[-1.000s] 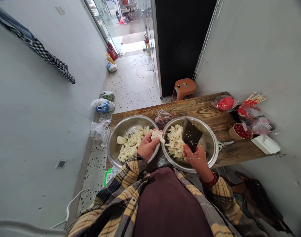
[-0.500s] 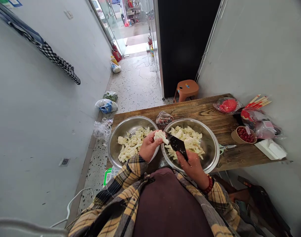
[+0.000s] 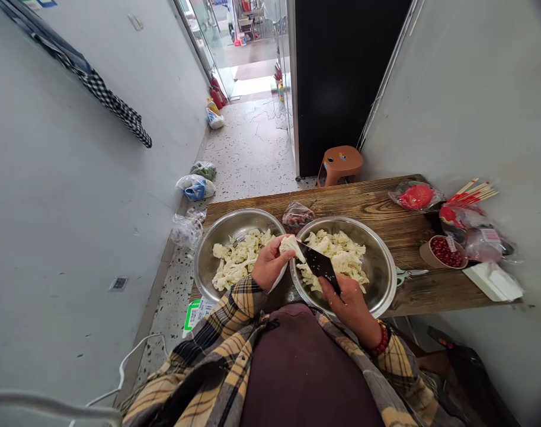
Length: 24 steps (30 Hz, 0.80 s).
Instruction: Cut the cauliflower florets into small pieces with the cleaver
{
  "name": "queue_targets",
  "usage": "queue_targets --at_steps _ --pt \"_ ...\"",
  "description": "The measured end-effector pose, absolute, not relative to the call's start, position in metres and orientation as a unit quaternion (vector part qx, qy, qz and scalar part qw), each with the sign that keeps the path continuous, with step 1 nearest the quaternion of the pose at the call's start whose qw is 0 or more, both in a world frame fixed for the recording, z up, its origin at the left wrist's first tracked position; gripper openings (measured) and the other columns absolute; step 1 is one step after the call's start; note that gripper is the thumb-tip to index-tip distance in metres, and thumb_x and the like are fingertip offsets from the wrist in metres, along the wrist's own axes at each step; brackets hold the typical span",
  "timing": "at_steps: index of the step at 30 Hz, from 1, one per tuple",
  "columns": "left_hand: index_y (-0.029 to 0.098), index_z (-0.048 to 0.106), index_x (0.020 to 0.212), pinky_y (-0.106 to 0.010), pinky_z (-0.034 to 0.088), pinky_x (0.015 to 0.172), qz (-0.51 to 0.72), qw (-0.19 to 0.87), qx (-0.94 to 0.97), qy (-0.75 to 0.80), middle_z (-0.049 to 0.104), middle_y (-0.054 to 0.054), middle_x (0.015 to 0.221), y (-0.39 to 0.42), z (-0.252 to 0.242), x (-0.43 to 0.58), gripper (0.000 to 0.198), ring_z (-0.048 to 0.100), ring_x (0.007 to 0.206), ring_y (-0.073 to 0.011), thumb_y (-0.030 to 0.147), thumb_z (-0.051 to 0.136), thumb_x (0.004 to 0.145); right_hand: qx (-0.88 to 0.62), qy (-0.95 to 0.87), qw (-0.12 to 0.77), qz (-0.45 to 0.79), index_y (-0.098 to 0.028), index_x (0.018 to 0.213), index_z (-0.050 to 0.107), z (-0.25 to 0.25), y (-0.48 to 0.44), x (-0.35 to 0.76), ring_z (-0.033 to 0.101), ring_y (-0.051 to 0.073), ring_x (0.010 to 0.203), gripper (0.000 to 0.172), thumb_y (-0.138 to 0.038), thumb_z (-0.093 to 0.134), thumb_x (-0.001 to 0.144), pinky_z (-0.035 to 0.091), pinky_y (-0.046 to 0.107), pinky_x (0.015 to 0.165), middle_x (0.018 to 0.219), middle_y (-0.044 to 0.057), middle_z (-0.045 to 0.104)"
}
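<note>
My left hand (image 3: 270, 264) grips a pale cauliflower floret (image 3: 290, 244) above the gap between two steel bowls. In my right hand (image 3: 348, 302) is a dark-bladed knife (image 3: 317, 261), its blade against or very close to the floret's right side; exact contact I cannot tell. Small white crumbs cling to the blade. The left bowl (image 3: 202, 261) holds cauliflower pieces (image 3: 239, 261), partly hidden by my left hand. More cut cauliflower (image 3: 341, 252) lies in the right bowl (image 3: 389, 279), under the knife and my right hand.
On the wooden table (image 3: 363, 201) are a bagged dark-red item (image 3: 297, 216), scissors (image 3: 410, 273), a tub of red pieces (image 3: 445, 252), a tissue pack (image 3: 495, 281) and skewers (image 3: 477, 193). An orange stool (image 3: 342, 160) stands behind the table. Plastic bags (image 3: 197, 187) lie along the left wall.
The view has shifted slightly. The knife and my right hand sit a little lower and further right; both hands keep hold of the floret and the knife.
</note>
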<state>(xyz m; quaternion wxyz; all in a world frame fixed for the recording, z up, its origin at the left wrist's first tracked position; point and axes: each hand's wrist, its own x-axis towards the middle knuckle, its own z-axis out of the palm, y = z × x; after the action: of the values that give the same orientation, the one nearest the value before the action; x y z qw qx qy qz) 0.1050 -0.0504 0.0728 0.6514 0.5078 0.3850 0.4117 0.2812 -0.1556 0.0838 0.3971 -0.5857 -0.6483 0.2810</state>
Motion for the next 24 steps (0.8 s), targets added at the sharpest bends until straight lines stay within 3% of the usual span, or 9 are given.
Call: queue_targets --at_steps 9,14,18,24 --pt "0.016 0.065 0.106 -0.033 0.044 0.086 0.396 0.611 0.554 0.403 0.068 -0.007 0.100 -0.053 0.083 0.103 0.039 0.061 0.092 -0.0214 0.034 0.071 0.072 -0.575 -0.672 0.357 0.302 -0.021 0.096 0.065 0.085 -0.151 0.281 0.060 0.019 0.067 0.031 -0.034 0.037 0.095 0.047 0.029 0.064 0.073 0.004 0.066" --pt "0.018 0.066 0.106 -0.033 0.043 0.090 0.379 0.560 0.606 0.418 0.068 -0.007 0.103 -0.053 0.087 0.102 0.039 0.059 0.098 -0.0230 0.032 0.072 0.071 -0.570 -0.667 0.355 0.322 -0.021 0.116 0.060 0.086 -0.150 0.278 0.066 0.020 0.079 0.032 -0.031 0.038 0.095 0.050 0.030 0.071 0.090 0.006 0.071" --pt "0.017 0.066 0.107 -0.034 0.044 0.089 0.396 0.572 0.576 0.430 0.068 -0.007 0.104 -0.059 0.083 0.105 0.038 0.060 0.096 -0.0227 0.034 0.069 0.074 -0.575 -0.668 0.379 0.282 -0.021 0.133 0.048 0.079 -0.149 0.271 0.063 0.022 0.105 0.040 -0.031 0.038 0.095 0.050 0.033 0.086 0.118 0.010 0.065" --pt "0.019 0.067 0.105 -0.034 0.043 0.092 0.389 0.589 0.567 0.425 0.068 -0.005 0.104 -0.063 0.085 0.108 0.037 0.059 0.098 -0.0229 0.033 0.072 0.071 -0.565 -0.676 0.361 0.305 -0.020 0.134 0.046 0.079 -0.146 0.271 0.062 0.022 0.109 0.041 -0.030 0.038 0.095 0.049 0.035 0.090 0.123 0.009 0.062"
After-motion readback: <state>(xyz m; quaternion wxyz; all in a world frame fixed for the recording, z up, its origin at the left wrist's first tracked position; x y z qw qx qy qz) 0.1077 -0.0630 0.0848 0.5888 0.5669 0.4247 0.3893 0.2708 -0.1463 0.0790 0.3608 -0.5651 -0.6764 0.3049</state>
